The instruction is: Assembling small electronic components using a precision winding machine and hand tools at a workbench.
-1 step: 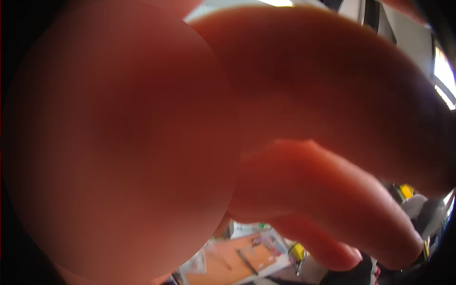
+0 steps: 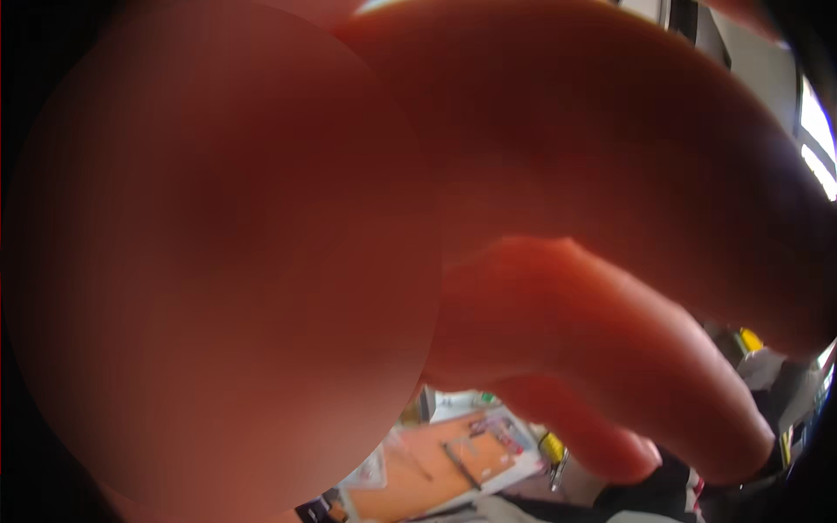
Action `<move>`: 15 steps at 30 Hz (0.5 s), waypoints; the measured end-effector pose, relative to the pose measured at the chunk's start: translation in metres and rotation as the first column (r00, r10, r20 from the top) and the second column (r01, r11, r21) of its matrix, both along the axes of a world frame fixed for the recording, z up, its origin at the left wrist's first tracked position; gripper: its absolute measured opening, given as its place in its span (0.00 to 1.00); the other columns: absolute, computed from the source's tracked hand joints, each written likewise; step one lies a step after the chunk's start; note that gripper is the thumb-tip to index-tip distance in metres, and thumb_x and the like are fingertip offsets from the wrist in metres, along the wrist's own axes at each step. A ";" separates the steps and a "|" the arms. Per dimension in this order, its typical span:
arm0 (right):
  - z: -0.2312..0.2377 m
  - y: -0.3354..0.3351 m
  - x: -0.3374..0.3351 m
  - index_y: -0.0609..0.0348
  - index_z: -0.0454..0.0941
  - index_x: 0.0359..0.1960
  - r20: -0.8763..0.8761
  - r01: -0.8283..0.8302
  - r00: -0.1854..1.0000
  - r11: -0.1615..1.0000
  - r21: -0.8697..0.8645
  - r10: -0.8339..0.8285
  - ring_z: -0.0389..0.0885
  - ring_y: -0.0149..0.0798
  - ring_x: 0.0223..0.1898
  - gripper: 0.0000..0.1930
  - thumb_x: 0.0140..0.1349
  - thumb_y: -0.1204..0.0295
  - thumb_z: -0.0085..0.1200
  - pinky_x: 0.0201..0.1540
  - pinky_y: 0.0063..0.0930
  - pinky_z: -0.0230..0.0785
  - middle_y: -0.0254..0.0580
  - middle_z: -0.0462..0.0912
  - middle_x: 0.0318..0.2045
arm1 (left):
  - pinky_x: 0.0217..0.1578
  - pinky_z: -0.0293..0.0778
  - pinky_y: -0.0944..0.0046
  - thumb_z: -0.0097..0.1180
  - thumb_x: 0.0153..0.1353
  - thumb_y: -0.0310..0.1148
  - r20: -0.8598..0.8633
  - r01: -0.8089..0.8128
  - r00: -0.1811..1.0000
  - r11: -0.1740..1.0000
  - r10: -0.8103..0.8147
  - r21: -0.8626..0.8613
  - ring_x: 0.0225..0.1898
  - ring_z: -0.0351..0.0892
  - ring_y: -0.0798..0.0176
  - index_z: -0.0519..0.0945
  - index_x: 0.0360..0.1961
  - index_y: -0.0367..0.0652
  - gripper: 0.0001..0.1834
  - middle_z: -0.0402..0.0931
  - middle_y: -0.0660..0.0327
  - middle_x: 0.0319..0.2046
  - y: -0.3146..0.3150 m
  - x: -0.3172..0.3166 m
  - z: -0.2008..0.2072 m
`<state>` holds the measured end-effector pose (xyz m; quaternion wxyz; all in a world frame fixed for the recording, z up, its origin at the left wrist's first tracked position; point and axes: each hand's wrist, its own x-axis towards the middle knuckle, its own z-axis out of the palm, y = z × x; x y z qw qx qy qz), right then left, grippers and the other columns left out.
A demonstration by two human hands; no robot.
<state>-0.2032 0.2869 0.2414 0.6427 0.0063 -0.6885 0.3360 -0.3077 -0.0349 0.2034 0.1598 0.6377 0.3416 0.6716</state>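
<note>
A hand, apparently my left hand (image 2: 523, 305), fills most of the head view, very close to the camera and blurred. Its large palm side covers the left half. One thick finger arches across the top to the right edge, while two lower fingers reach down to the right, slightly bent and apart from the upper one. Nothing shows between them; whether the upper finger touches the camera's rim is hidden. A small blurred patch of skin (image 2: 741, 16) sits at the top right, and I cannot tell what it belongs to. My right hand cannot be made out.
Below the fingers lies an orange board (image 2: 410, 479) with a dark thin bar (image 2: 460, 465) on it. A clear packet (image 2: 370, 471) lies at its left, and a yellow item (image 2: 552, 447) stands right of it. A bright window (image 2: 817, 131) shows at the right edge.
The hand's lower fingers sit slightly higher in the picture. The orange board has also shifted a little up and to the right.
</note>
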 end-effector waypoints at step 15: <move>0.006 0.020 -0.015 0.63 0.79 0.52 -0.103 -0.069 0.992 0.997 0.018 0.071 0.64 0.17 0.18 0.15 0.67 0.69 0.58 0.20 0.13 0.51 0.35 0.83 0.37 | 0.63 0.67 0.51 0.59 0.63 0.54 0.018 -0.060 0.998 0.986 0.064 -0.153 0.53 0.80 0.46 0.53 0.69 0.23 0.50 0.78 0.43 0.53 0.013 0.022 0.003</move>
